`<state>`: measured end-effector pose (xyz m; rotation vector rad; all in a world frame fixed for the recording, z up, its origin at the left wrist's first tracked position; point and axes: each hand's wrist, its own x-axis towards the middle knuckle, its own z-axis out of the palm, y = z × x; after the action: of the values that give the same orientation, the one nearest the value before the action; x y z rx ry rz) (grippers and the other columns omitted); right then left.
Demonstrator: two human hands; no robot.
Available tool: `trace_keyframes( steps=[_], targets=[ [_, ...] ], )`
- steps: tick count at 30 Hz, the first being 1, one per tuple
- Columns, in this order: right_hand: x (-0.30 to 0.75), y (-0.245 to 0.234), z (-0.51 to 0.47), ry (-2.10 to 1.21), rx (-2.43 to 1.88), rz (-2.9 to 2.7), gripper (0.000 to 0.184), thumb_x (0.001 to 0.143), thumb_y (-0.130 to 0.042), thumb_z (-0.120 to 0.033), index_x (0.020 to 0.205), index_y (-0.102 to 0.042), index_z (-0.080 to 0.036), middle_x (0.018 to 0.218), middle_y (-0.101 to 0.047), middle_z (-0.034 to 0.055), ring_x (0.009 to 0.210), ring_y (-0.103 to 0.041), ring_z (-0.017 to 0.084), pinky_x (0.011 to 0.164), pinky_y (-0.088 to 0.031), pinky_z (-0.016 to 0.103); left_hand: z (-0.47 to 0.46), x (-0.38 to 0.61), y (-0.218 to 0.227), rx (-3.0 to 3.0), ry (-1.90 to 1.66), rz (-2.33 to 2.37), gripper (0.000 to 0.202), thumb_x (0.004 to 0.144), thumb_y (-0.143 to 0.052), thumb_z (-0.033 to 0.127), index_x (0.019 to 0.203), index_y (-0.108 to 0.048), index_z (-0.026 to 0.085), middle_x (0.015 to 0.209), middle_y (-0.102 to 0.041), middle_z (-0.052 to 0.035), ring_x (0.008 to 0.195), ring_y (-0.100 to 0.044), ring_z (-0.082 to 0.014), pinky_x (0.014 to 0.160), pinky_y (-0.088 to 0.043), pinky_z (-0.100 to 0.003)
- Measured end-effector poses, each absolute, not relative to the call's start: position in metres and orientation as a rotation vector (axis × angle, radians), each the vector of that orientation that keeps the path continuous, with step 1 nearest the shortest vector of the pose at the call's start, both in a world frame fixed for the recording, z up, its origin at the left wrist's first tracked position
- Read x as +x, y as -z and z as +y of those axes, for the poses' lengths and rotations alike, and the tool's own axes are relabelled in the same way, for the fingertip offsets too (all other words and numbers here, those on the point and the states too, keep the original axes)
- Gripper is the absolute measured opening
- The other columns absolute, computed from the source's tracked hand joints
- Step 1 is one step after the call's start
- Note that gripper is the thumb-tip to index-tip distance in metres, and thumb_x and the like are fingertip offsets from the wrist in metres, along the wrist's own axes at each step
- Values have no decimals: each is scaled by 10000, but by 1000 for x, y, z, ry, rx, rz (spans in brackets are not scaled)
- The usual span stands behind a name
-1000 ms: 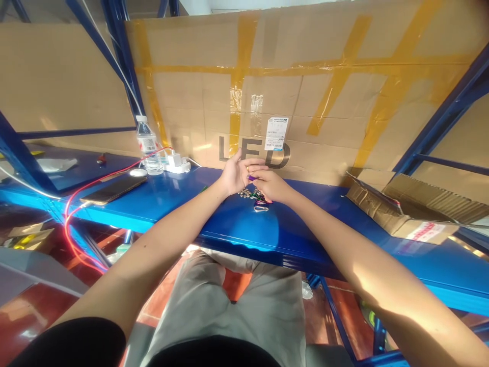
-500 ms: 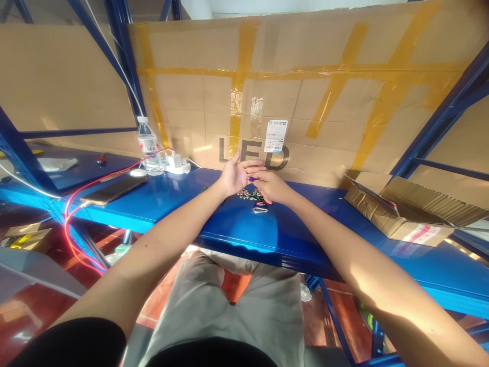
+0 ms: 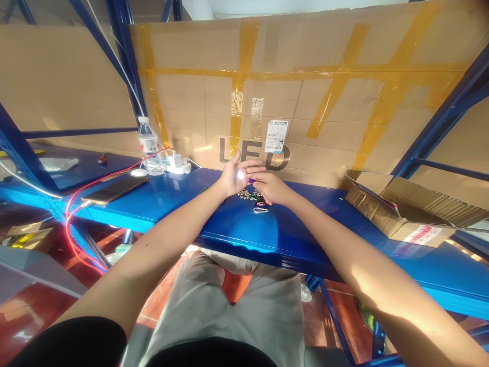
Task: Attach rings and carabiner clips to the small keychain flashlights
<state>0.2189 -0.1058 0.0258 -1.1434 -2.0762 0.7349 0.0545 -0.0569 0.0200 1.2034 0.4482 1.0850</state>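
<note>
My left hand [image 3: 232, 176] is open above the table, palm turned inward and fingers stretched to the right. A bright white spot of light shows on its palm. My right hand [image 3: 272, 187] pinches a small purple flashlight [image 3: 251, 180], its front end pointing at the left palm. Most of the flashlight is hidden by the fingers. Under the hands lies a pile of small metal pieces [image 3: 244, 194], with green and purple bits among them. A silver carabiner clip [image 3: 260, 209] lies at its near edge.
On the blue table [image 3: 237, 229], a water bottle [image 3: 150, 148], a white charger [image 3: 174, 161] and a black phone [image 3: 114, 190] with a glowing red cable stand to the left. An open cardboard box [image 3: 397, 214] is at the right. A taped cardboard sheet [image 3: 191, 112] rises behind.
The faint purplish spot on my left palm has become a bright white one. Both hands have stayed almost where they were.
</note>
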Motion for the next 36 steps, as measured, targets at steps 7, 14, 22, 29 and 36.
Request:
trace_keyframes(
  steps=[7,14,22,29,36],
  targets=[
    [219,-27,-107,-709,-1145,-2111,437,976,-500,-145,1379,-665,-179,570,-580,-43,346,-419,110,436,-429,309,-54,53,-19,1206,-1079,446,894,951,-224,795,1168,-732,92,1192,-743,-233,1044,-731,-325,801,-584,-412],
    [220,-26,-106,-700,-1135,-2127,387,979,-527,-177,1332,-685,-170,554,-563,-46,360,-435,116,436,-425,304,-54,52,-20,1189,-1087,461,876,951,-251,790,1199,-722,95,1192,-744,-229,1035,-733,-324,795,-584,-409],
    [218,-28,-107,-658,-1160,-2112,417,971,-504,-158,1346,-687,-168,651,-632,-8,411,-455,114,469,-418,297,-54,51,-20,1148,-1080,439,897,948,-244,801,1216,-716,86,1152,-754,-227,966,-743,-309,751,-580,-391],
    [218,-28,-107,-647,-1191,-2159,411,968,-488,-145,1316,-705,-169,767,-713,33,408,-450,106,477,-421,300,-56,52,-21,1108,-1062,402,918,962,-221,789,1252,-689,55,1084,-763,-224,876,-743,-277,706,-567,-361],
    [217,-30,-109,-551,-1060,-2125,369,932,-533,-111,1219,-760,-160,750,-712,48,598,-576,163,613,-476,316,-54,52,-20,1106,-1064,379,896,966,-227,782,1223,-707,70,1067,-766,-209,865,-737,-271,682,-550,-348]
  ],
)
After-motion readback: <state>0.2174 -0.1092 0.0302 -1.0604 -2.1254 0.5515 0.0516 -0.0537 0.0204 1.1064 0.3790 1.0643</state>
